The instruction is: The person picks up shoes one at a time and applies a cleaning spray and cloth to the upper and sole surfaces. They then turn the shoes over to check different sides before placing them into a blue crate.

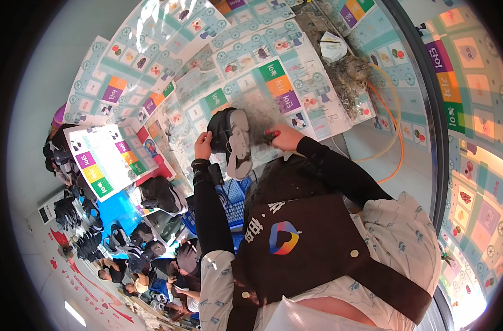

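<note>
My left hand (203,146) grips the edge of a black shoe (221,132), its fingers closed. The shoe stands on end, with its grey sole (240,138) turned toward my right hand (287,138). That hand is closed round a small red thing (272,134), perhaps a handle; most of it is hidden by the fingers. Between the sole and my right fingers is a grey-brown smear (258,124), too blurred to make out. Behind the shoe lies a work surface covered with printed sheets (312,105), dusty in its middle.
Printed panels (141,66) enclose the work surface at the back and left. An orange hose (401,149) and a yellow hose (396,118) hang at the right. A blue crate (237,190) stands below my left forearm. Another dark shoe (163,194) and several people are at lower left.
</note>
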A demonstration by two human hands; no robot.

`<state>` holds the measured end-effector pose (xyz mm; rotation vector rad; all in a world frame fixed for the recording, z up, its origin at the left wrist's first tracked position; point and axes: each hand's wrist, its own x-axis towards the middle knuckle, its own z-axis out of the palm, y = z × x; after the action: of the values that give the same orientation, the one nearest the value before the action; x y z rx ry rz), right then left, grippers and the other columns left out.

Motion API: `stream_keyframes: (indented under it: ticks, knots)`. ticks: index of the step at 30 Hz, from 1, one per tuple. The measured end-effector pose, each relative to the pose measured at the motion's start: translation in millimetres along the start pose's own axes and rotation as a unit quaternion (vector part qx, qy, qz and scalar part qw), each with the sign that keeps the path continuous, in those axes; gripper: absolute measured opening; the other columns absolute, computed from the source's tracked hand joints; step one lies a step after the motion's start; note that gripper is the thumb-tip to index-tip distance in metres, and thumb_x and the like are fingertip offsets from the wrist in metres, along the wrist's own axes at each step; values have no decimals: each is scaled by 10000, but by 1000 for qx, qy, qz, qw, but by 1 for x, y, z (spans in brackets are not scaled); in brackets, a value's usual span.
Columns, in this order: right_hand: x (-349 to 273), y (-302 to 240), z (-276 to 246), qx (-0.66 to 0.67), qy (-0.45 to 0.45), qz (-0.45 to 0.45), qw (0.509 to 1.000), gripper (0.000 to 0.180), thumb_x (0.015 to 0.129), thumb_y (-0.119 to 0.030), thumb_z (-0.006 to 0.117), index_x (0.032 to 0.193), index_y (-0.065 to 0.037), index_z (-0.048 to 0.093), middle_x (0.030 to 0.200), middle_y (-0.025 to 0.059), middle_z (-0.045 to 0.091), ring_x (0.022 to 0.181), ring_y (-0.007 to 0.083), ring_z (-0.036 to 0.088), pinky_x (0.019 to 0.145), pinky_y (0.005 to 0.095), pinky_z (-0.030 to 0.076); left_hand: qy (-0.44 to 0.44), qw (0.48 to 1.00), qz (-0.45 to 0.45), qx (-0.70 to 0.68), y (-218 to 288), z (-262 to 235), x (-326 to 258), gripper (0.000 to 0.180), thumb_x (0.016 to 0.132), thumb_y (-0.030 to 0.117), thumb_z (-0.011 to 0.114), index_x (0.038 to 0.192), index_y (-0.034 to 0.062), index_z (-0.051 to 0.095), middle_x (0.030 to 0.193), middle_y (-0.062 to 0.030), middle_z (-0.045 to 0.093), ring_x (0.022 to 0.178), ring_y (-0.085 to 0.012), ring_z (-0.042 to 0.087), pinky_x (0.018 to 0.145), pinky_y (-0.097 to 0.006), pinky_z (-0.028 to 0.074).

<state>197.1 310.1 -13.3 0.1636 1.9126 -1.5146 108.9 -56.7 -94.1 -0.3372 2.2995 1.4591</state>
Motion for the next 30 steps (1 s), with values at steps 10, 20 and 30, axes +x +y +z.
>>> stream_keyframes:
  ticks: [10,20,30]
  knots:
    - [-22,30,-62,92,118,0,989,557,727,-188,757,1244,-33,618,886,82,691,690,165,638,550,319,502,-56,720,477,501,192,53,-78,171,872,266,681,919,111,624,921,-74,567,980,-296,543,906,-464,396]
    - [-40,20,-84,143,132,24,981,368,757,-195,670,1102,-67,672,814,51,589,641,145,564,509,291,462,303,843,290,336,101,101,-61,395,860,224,711,1154,5,565,1277,-210,518,1203,-443,476,1045,-531,376]
    - [-57,14,-96,120,159,-71,977,348,796,-74,610,1141,-48,644,872,17,701,740,152,614,720,287,482,217,828,292,427,221,19,-94,373,834,9,575,1205,20,614,1033,-196,640,1014,-413,582,897,-499,473]
